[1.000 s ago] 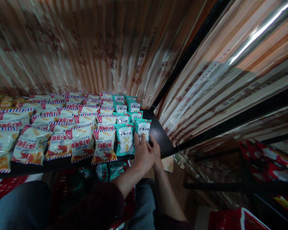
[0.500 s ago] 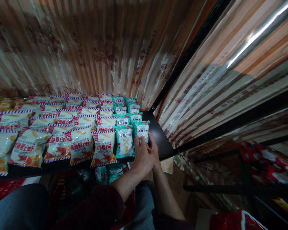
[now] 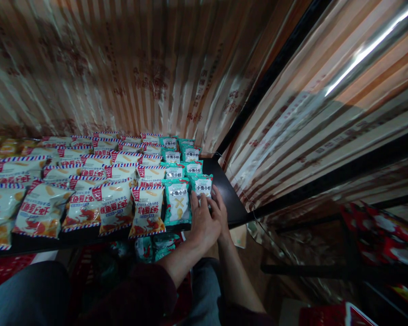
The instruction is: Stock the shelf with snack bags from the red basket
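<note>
Both of my hands meet at the front right corner of a black shelf (image 3: 229, 199). My left hand (image 3: 202, 222) lies over the lower part of a teal snack bag (image 3: 201, 184), fingers curled on it. My right hand (image 3: 221, 210) presses against the same bag's right side, fingers closed along its edge. Left of it stands another teal bag (image 3: 177, 201) with a cross-shaped snack picture. More teal bags (image 3: 187, 154) line up behind.
Rows of white snack bags with red-blue striped edges (image 3: 115, 206) fill the shelf to the left. Striped foil sheeting (image 3: 149, 72) hangs behind and to the right. Red baskets (image 3: 7, 267) and more teal bags (image 3: 156, 246) sit below the shelf.
The teal bag under my hands has been pushed slightly back and straightened in its row; both hands shifted a little forward with it.
</note>
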`<move>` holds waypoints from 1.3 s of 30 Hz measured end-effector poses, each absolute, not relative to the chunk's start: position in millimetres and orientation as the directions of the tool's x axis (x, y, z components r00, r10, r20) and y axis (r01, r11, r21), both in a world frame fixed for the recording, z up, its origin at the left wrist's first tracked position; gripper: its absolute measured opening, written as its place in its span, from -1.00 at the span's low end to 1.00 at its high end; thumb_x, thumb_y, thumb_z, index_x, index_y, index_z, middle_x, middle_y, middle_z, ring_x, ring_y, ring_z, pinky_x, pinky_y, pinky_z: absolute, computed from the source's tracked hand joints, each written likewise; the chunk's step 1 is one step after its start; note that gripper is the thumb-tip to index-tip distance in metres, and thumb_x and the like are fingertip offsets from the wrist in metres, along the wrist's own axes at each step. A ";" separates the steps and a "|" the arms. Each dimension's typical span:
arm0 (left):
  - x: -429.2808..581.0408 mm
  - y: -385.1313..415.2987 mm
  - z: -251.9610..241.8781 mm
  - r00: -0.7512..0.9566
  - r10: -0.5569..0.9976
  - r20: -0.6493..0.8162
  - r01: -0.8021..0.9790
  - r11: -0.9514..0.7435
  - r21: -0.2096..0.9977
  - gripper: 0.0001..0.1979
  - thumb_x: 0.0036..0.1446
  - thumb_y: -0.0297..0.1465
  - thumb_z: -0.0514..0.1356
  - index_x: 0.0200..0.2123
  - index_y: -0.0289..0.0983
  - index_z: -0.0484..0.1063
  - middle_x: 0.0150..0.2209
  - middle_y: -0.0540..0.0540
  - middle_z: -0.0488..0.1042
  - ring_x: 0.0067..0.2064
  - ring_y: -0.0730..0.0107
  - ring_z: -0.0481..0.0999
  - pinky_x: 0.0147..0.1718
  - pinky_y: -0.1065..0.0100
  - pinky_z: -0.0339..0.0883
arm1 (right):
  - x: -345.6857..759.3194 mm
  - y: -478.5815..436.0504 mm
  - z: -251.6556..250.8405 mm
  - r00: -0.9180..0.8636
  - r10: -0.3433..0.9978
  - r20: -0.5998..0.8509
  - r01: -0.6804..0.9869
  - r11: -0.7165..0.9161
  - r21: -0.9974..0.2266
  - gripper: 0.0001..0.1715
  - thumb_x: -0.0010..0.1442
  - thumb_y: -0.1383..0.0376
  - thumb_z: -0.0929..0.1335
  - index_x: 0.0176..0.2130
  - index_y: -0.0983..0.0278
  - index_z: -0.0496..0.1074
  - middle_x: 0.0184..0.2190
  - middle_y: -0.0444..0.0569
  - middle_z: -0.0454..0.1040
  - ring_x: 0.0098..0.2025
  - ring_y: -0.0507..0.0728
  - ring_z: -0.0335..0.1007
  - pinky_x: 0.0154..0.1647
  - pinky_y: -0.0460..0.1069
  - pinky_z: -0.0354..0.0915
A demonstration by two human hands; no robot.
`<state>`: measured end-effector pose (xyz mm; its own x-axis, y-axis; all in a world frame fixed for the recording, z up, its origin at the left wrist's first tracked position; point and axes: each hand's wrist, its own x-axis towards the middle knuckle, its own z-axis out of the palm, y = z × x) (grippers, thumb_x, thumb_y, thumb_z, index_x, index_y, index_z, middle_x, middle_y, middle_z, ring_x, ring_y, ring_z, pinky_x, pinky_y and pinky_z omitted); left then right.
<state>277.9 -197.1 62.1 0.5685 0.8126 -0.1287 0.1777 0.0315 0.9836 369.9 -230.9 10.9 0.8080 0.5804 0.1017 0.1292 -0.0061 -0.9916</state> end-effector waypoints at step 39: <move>274.3 -192.5 67.3 0.671 0.721 -0.169 0.351 -0.109 0.930 -0.29 0.01 -0.51 0.07 0.26 -0.57 0.01 0.37 -0.37 -0.22 0.39 0.16 -0.23 0.33 0.28 -0.28 | 385.7 -207.0 22.6 0.742 0.650 0.164 0.264 -0.059 -0.963 -0.34 0.15 -0.06 0.29 0.11 0.25 0.33 -0.03 0.01 0.49 -0.05 0.18 0.39 0.00 0.05 0.27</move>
<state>274.3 -192.5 67.3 0.6715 0.7215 -0.1690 0.3511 -0.1089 0.9300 385.7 -207.0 22.6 0.7416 0.6505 0.1638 0.2642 -0.0589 -0.9627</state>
